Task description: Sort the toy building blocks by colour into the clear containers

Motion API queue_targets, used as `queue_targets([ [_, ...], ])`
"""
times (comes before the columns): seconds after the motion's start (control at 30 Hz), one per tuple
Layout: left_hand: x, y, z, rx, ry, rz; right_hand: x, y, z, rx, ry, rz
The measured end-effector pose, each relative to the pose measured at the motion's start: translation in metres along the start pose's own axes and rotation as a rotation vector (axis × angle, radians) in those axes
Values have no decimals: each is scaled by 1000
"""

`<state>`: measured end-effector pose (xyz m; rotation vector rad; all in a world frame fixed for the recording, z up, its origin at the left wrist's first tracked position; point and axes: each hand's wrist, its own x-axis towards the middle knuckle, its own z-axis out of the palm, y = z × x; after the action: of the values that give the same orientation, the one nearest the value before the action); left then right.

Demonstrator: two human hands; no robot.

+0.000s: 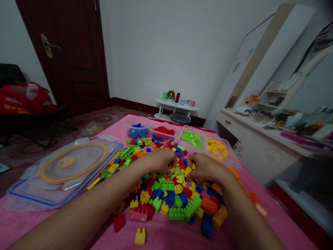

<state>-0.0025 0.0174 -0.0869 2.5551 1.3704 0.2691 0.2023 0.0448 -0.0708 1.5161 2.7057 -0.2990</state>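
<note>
A heap of plastic building bricks (167,186) in red, yellow, blue, green and orange covers the middle of the pink cloth (109,231). My left hand (161,160) reaches into the heap with its fingers curled down; whatever they hold is hidden. Facing it, my right hand (202,167) has thumb and fingers closed at a yellow brick (187,171). Only a small gap of loose bricks separates the two hands. Nearest to me, a single yellow brick (140,236) lies apart from the heap.
Behind the heap stand clear containers of blue bricks (137,131), red bricks (164,130), green bricks (191,138) and yellow bricks (216,148). Stacked clear lids (70,163) lie at the left. Orange bricks (252,197) sit beyond my right forearm. A white dresser (257,139) stands at the right.
</note>
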Motion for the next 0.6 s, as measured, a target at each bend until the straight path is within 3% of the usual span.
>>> queue_targets([
  [0.13, 6, -13, -2, -288, 131, -76, 7, 7, 0, 128, 137, 23],
  [0.23, 12, -18, -3, -674, 249, -194, 13, 4, 0, 260, 363, 27],
  [0.37, 13, -18, -3, -1051, 209, -315, 15, -10, -5, 587, 578, 16],
  [0.47, 10, -17, -4, -1114, 168, -264, 12, -22, -7, 946, 557, 24],
  [0.6, 8, -13, -9, -1028, 262, -224, 11, -30, -3, 1493, 460, 41],
])
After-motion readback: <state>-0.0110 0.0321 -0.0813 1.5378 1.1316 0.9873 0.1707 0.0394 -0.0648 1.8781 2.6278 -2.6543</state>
